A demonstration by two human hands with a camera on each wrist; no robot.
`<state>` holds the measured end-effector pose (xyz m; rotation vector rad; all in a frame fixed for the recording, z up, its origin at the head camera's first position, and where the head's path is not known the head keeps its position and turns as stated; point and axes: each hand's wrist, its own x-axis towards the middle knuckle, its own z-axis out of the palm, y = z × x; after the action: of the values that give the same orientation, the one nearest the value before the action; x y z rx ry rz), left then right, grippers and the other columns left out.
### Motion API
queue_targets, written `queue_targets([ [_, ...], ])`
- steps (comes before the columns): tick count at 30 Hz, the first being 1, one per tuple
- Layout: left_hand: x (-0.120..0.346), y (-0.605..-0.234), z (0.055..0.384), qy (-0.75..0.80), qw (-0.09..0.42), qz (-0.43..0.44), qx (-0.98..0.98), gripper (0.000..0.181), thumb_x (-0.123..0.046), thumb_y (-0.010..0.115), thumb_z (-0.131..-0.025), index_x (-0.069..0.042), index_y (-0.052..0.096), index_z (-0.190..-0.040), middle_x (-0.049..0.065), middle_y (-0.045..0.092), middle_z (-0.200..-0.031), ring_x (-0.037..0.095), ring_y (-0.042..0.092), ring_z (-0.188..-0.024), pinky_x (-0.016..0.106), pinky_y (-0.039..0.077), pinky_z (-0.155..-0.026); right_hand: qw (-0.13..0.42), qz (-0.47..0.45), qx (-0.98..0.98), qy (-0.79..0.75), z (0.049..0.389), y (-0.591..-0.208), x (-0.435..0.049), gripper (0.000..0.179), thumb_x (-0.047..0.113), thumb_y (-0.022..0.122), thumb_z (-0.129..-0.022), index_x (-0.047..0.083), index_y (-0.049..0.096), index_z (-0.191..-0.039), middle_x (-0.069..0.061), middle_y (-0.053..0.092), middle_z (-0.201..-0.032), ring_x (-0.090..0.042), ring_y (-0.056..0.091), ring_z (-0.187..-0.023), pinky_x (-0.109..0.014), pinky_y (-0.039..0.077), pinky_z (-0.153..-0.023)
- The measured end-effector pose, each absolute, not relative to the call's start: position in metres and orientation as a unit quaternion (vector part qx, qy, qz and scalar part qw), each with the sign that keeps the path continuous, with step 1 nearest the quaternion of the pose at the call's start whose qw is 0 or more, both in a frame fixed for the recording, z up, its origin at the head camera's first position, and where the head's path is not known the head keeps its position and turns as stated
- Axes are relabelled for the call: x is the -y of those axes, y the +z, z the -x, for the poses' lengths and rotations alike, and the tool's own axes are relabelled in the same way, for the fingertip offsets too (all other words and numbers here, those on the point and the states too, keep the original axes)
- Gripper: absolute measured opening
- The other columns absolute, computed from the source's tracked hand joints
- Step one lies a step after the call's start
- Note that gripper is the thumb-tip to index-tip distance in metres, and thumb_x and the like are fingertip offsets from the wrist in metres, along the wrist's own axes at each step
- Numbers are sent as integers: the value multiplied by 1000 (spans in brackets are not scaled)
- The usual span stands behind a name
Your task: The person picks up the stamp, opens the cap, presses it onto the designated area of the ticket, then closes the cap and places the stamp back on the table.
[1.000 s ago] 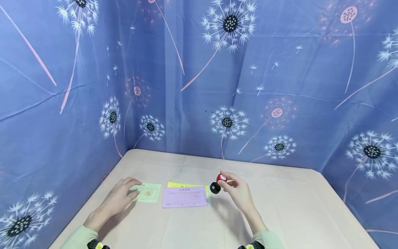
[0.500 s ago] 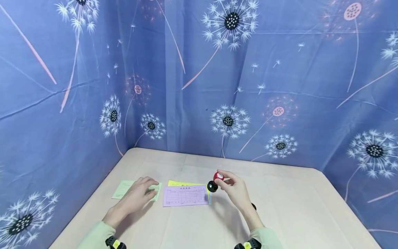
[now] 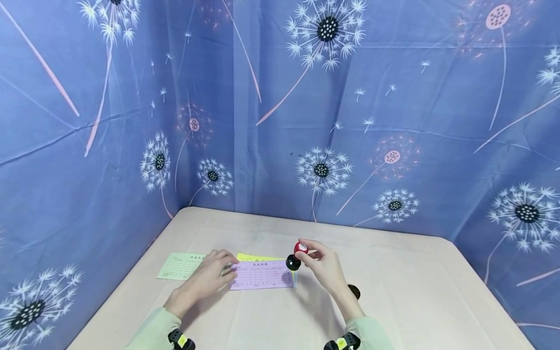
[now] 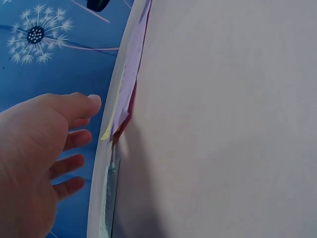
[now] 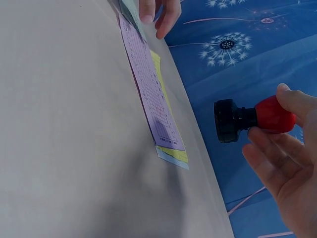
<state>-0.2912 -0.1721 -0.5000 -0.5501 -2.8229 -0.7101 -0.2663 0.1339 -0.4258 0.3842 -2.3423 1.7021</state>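
My right hand pinches a hand stamp by its red knob, thumb on one side and fingers on the other. In the right wrist view the stamp's black round base is held off the table, by the right end of the purple form. My left hand, fingers loosely bent and holding nothing, hovers with its fingertips at the purple form's left edge. Below that wrist lies a green form, partly hidden by the hand. Red marks show on the purple form's right part.
Under the purple form, a yellow sheet and a light blue sheet stick out. A black round piece lies beside my right wrist. A blue dandelion-print curtain stands behind and left of the pale table.
My left hand has moved right, from over the green form to the purple form's left edge. My right hand has shifted slightly left with the stamp, uncovering the black round piece.
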Motion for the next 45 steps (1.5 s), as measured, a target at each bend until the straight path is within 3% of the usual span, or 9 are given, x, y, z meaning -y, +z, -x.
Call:
queue_targets([
  [20,151,-508,294,-207,65,247,944,41,-36,68,-81,-19,64,-117,-5,60,-116,17,48,-112,43,37,-100,99,-124,806,571,270,-434,-127,34,9,73,-80,10,68,-113,-14,67,-102,-28,66,-79,-22,54,-64],
  [30,145,-509,296,-235,58,257,936,43,-30,68,-82,-16,60,-123,-3,57,-125,21,46,-121,47,31,-106,110,-122,808,566,288,-464,-130,35,19,76,-77,18,69,-112,-3,69,-96,-19,66,-75,-21,53,-63],
  [45,136,-504,293,-232,17,198,952,37,-27,65,-85,-10,64,-117,-3,54,-127,20,48,-120,44,34,-102,105,-117,827,539,289,-470,-123,36,24,78,-76,25,69,-111,3,69,-100,-13,64,-77,-21,50,-69],
])
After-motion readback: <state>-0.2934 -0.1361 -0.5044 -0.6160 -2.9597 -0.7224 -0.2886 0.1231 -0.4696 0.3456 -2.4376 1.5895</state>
